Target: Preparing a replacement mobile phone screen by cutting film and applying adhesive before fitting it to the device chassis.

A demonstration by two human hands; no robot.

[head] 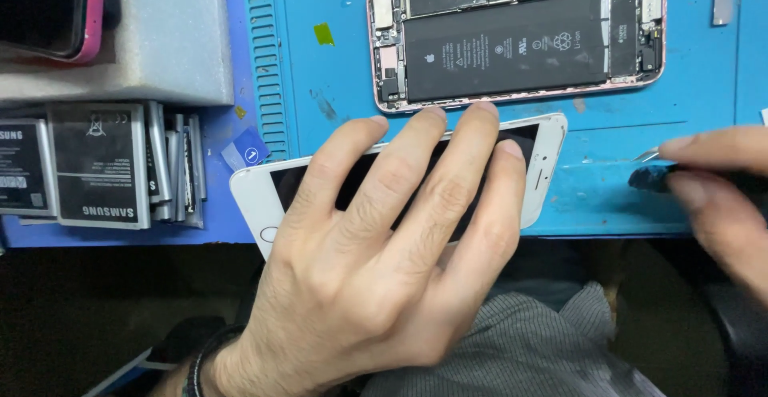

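— What is met first, nearest the camera?

— A lap in grey ribbed cloth is seen at the bottom edge, partly covered by the left hand. A dark band at the wrist is only half shown, and the forearm is cut off by the frame.

— How is that hand posed?

— It is laid flat, palm down, with the fingers spread and pressed on a white phone screen panel. Nothing is clasped: the grip is kept open, and the panel is merely pinned against the surface. Most of the panel's dark glass is hidden under the hand; only its two white ends can be made out.

— And the other hand?

— The right hand is cropped by the right edge. Its grip is pinched shut on a thin dark-handled tool, with a metal tip seen near the panel's end; what kind of tool it is cannot be told, being blurred, possibly tweezers.

— Where is the panel lying?

— At the near edge of the blue mat, slightly tilted, overhanging towards the lap.

— Farther off?

— An opened phone body with its black battery is lain just beyond the fingertips. To the left, a stack of loose batteries is stood on edge, and behind it a grey foam block carries a pink-cased phone, cut off at the corner.
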